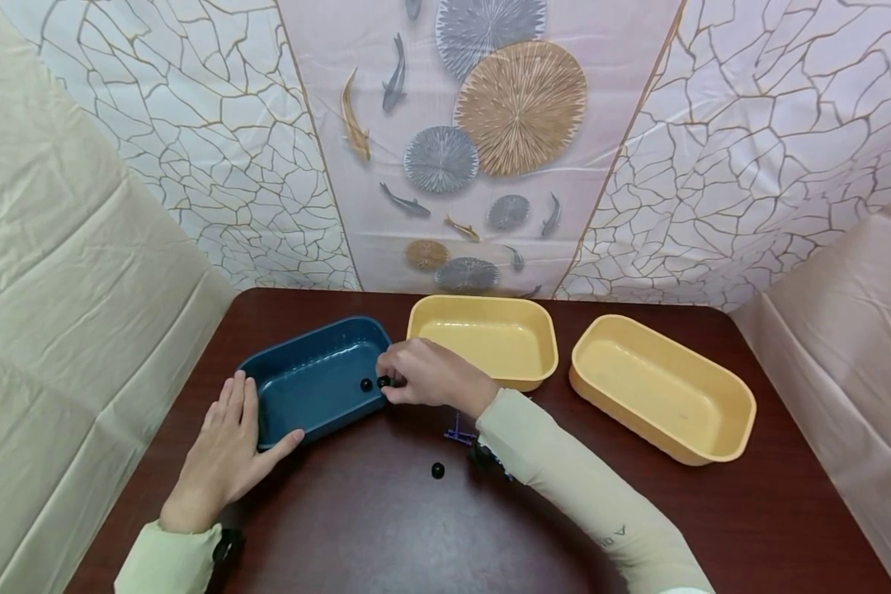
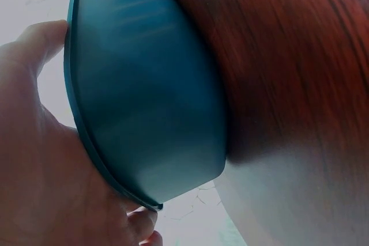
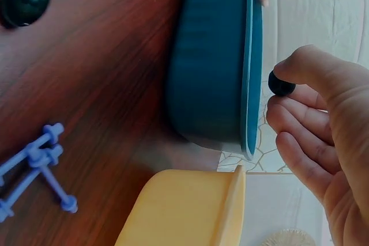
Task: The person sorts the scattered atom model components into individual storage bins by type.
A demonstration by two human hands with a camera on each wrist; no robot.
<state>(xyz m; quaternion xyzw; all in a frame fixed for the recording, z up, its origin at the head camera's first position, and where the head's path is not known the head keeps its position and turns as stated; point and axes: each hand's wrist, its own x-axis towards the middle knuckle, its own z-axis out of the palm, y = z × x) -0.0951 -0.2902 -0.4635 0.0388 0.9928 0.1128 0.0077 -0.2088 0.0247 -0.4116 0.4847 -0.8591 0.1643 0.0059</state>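
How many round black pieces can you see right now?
3: one piece inside the blue tray, a second piece pinched in the right hand, and a third piece on the table. More may be hidden behind the right sleeve, where something dark partly shows.

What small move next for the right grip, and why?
Probably loosen the right grip to drop its black ball into the blue bin: the ball is pinched above the bin's rim, a second black ball lies inside, and the left grip rests against the rim.
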